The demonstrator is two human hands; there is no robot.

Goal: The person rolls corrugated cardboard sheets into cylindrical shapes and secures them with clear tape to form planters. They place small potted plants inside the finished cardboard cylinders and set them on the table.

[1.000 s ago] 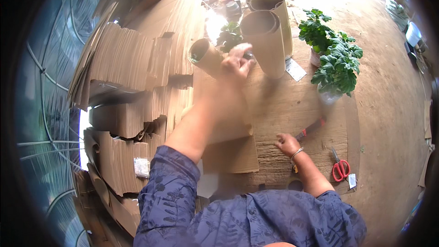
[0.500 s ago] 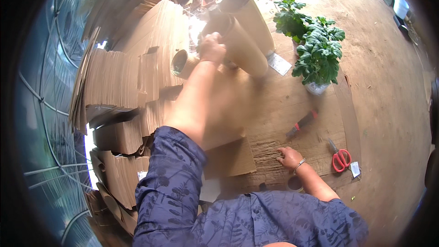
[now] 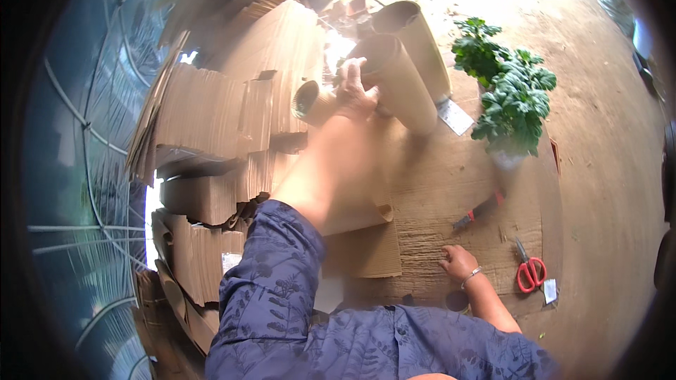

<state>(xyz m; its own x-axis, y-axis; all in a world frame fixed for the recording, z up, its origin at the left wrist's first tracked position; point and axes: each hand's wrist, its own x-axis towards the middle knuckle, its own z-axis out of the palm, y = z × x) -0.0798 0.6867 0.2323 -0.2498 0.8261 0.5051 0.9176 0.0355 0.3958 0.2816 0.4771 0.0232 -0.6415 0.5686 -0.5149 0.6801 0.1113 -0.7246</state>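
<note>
My left hand reaches to the far side of the cardboard-covered surface. Its fingers are apart, with the thumb next to the nearer tall brown cardboard tube; I cannot tell whether they touch. Just left of that hand lies a short, wide cardboard tube. Another tall tube stands behind the nearer one, both tilted. My right hand rests on the worn cardboard sheet, fingers loosely bent and nothing seen in them. Closest to it are a red-and-black handled tool and red-handled scissors.
Stacks of folded cardboard rise along the left side, before a plastic-sheeted wall. Two leafy green plants stand at the far right of the surface. A white label lies by the tubes. A curled brown sheet lies under my left forearm.
The whole view has shifted, so things sit farther right and lower. My left hand's fingers have gone from curled to spread beside the tube. The right hand stays on the cardboard.
</note>
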